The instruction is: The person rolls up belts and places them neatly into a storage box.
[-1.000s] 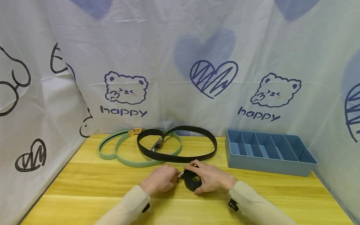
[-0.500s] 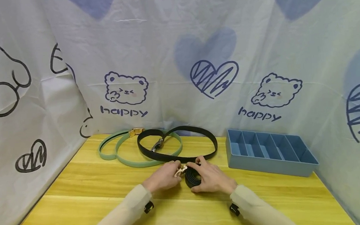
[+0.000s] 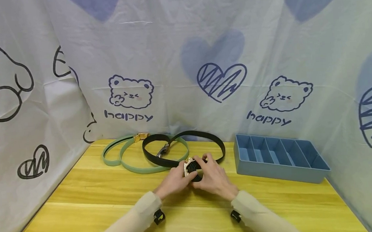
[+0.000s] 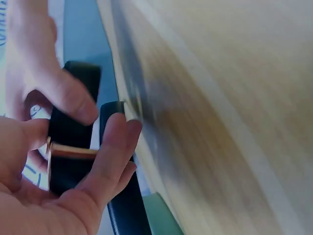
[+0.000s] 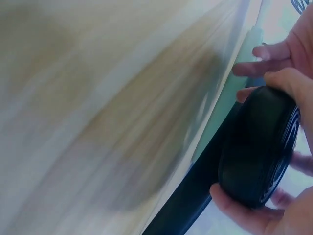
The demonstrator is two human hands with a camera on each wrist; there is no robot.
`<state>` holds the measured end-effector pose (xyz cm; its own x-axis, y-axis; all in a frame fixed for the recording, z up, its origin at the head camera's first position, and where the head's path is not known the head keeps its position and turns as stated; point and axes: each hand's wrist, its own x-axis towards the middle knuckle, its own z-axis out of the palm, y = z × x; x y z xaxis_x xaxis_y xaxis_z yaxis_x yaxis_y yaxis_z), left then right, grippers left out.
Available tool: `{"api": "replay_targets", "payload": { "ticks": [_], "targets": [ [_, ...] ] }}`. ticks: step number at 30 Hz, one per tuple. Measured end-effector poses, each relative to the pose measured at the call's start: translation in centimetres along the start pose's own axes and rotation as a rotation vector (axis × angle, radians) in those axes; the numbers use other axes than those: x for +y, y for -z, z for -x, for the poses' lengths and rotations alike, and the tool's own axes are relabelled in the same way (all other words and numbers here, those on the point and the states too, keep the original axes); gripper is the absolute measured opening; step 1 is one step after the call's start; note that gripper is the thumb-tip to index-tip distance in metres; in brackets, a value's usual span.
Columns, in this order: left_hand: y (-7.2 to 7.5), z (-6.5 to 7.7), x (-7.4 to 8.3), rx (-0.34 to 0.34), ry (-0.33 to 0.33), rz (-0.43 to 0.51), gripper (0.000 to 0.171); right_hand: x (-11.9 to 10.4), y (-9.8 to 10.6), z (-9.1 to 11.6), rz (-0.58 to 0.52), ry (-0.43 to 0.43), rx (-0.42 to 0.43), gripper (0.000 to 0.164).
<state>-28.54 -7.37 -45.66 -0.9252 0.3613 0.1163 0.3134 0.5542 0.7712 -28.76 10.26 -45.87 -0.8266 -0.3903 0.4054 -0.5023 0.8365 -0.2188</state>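
Both hands hold a tightly coiled black belt [image 3: 193,167] near the middle of the table. My left hand [image 3: 174,181] is on its left side, fingers and thumb around the gold-toned buckle [image 4: 73,151], which lies flat against the outer turn. From the right, my right hand [image 3: 216,177] grips the coil, with thumb and fingers on opposite sides of it. In the right wrist view the rolled belt [image 5: 254,147] stands on edge between the fingertips. Just behind the hands, a loosely looped black belt [image 3: 206,133] with a silver buckle [image 3: 163,150] overlaps a green belt [image 3: 144,169].
A blue-grey box [image 3: 282,172] with several compartments stands at the back right of the wooden table [image 3: 83,214]. The green belt's gold buckle [image 3: 140,137] lies at the back left. A printed cloth [image 3: 169,60] hangs directly behind.
The buckle, earlier sticking out left in the left hand, now lies against the coil. Both hands have moved slightly away from the person, and the coil has been tilted up.
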Motion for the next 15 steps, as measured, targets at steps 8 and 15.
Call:
{"api": "replay_targets", "payload": {
  "ticks": [8,15],
  "targets": [
    [-0.7,-1.0,0.7,0.139,0.136,-0.035,0.048,-1.4,-0.2,-0.4,0.095,0.016,0.073,0.085],
    [-0.6,-1.3,0.6,0.135,0.138,-0.238,0.047,-2.1,-0.4,-0.5,0.133,0.071,0.103,0.084]
  ]
}}
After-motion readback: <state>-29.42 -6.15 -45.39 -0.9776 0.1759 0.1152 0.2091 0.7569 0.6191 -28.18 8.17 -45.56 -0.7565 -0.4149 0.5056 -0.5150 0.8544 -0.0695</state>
